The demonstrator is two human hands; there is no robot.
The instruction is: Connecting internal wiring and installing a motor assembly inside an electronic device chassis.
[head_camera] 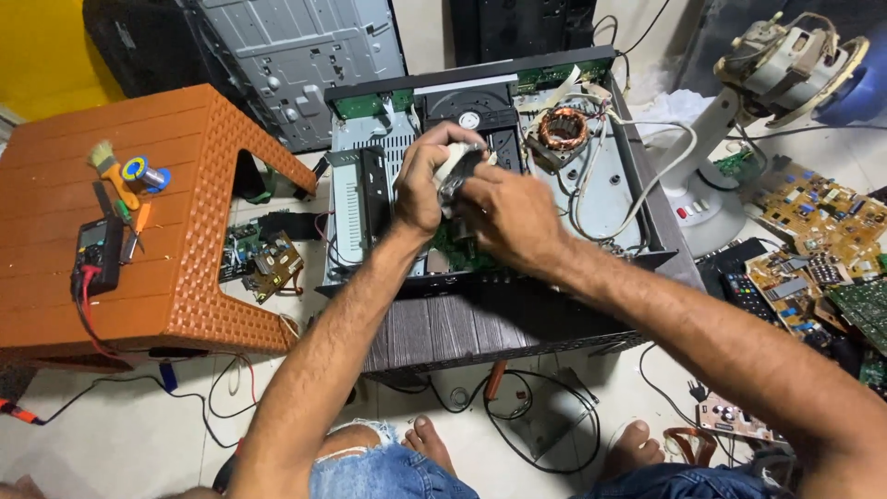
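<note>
Head view looks down on an opened player [591, 199] with its cover off, standing on a dark striped box [480, 328] on the floor. Both hands meet over the middle of the player. The left hand [427, 180] is closed around a small pale part [455, 162], fingers curled over its top and left side. The right hand [506, 214] comes from the right and its fingers [471, 189] press on the same part from below and from the side, so the part is held between the two hands, a little above the green board [453, 254] inside the player. What the part is exactly I cannot tell, because the hands cover most of it.

Just to the right of the hands is a copper coil [563, 127] with white wires [647, 176] going from it across the metal floor of the player. Left of the player stands an orange plastic stool [185, 185]; on it lie a multimeter [100, 251], a small brush [109, 166] and a roll of solder [143, 174]. On the right side of the floor there are several circuit boards [818, 217] and a white fan stand [716, 199] with its motor [785, 65] open. Bare feet [430, 439] and black cables [536, 416] are in front of the box.
</note>
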